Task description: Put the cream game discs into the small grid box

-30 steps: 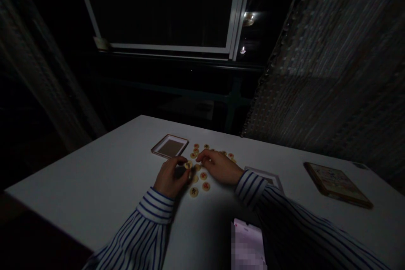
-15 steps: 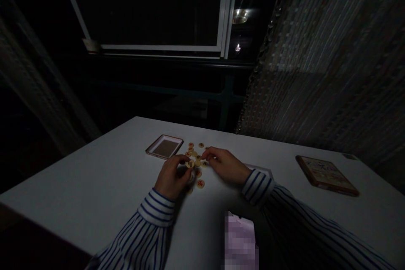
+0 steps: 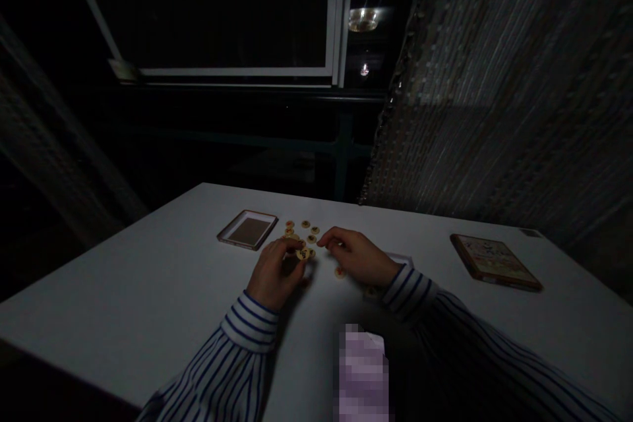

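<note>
My left hand (image 3: 275,270) pinches a round Chinese chess piece (image 3: 303,254) between thumb and fingers, its black character facing up. Just beyond it lie several more wooden pieces, among them a black-marked piece (image 3: 311,239) and a red-marked piece (image 3: 289,224). Over the table to the right, my right hand (image 3: 353,256) has its fingers loosely bent and apart, with nothing visible in them. A red-marked piece (image 3: 339,272) rests below that palm, and another piece (image 3: 370,292) is in shadow by the wrist. My fingers partly cover the cluster.
An open shallow box part (image 3: 221,235) stands left of the pieces. A pale tray edge (image 3: 403,258) shows behind my right wrist. A flat box with a picture (image 3: 497,260) lies on the right of the white table (image 3: 163,264). A pixelated purple patch (image 3: 363,376) covers the near side.
The cluster has spread apart, and a red-marked piece now lies below my right hand. My left hand still holds a piece and has shifted slightly right. The view has turned a little.
</note>
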A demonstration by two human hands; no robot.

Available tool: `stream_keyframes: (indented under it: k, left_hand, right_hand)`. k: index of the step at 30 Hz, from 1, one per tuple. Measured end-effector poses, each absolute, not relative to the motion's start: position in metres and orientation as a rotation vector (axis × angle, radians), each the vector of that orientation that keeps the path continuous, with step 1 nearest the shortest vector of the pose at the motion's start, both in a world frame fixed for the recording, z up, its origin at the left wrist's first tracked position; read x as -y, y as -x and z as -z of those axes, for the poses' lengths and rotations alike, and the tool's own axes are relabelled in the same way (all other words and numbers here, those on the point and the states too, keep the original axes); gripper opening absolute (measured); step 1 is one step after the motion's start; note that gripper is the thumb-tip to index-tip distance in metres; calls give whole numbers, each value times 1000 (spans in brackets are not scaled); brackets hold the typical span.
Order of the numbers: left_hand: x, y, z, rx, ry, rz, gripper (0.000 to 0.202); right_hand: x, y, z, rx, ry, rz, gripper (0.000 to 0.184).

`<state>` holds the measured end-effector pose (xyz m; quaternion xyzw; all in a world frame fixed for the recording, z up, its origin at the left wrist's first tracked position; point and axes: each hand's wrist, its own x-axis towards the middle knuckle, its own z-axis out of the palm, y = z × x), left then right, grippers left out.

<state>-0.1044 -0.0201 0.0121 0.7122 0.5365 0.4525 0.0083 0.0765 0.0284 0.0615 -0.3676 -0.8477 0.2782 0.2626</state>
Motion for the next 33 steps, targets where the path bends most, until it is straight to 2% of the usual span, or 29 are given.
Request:
stream_keyframes:
  k: [33]
  left_hand:
    - [10,52,-20,-1520,-2358,-1286,21]
  right_hand:
    - [-24,-139,-47,2102,1033,-911,22]
